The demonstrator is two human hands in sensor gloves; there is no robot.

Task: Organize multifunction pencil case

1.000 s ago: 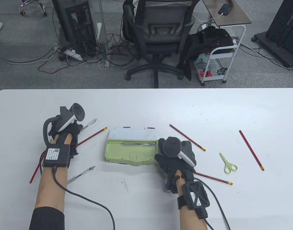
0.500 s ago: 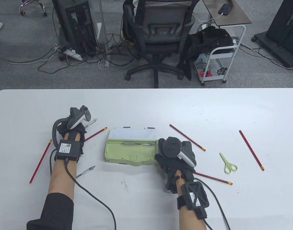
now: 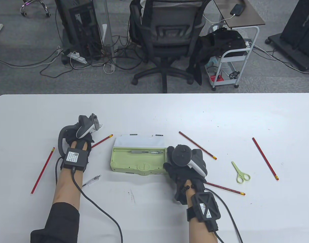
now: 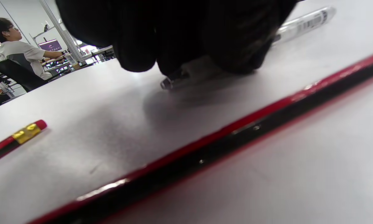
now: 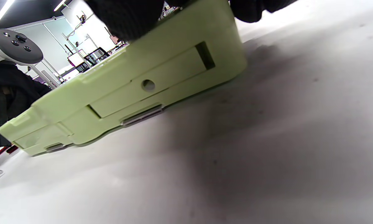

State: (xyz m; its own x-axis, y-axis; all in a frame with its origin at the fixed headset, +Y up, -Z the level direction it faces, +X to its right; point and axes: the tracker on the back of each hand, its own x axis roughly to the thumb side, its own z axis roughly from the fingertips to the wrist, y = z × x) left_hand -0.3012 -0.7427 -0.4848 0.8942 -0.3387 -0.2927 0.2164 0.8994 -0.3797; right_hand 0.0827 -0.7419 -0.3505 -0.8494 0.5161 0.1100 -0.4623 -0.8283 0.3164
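Note:
The green pencil case (image 3: pixel 129 162) lies open at the table's middle with its white lid (image 3: pixel 139 140) folded back. A clear pen (image 3: pixel 144 152) rests in its tray. My right hand (image 3: pixel 169 162) grips the case's right end; in the right wrist view my fingers (image 5: pixel 127 15) curl over the top edge of the case (image 5: pixel 136 87). My left hand (image 3: pixel 89 133) is down on a second clear pen (image 3: pixel 100 125) left of the case. In the left wrist view its fingertips (image 4: pixel 186 40) curl over that pen (image 4: pixel 307 21), which still lies on the table.
A red pencil (image 3: pixel 102 140) lies just beside my left hand, another (image 3: pixel 43 169) farther left, and a third clear pen (image 3: pixel 92 180) by my forearm. Right of the case lie three red pencils (image 3: pixel 197 145) (image 3: pixel 225 188) (image 3: pixel 265 158) and green scissors (image 3: pixel 240 173).
My left hand has moved right and away from me onto the clear pen, uncovering the far-left red pencil. My right hand and the case have stayed put.

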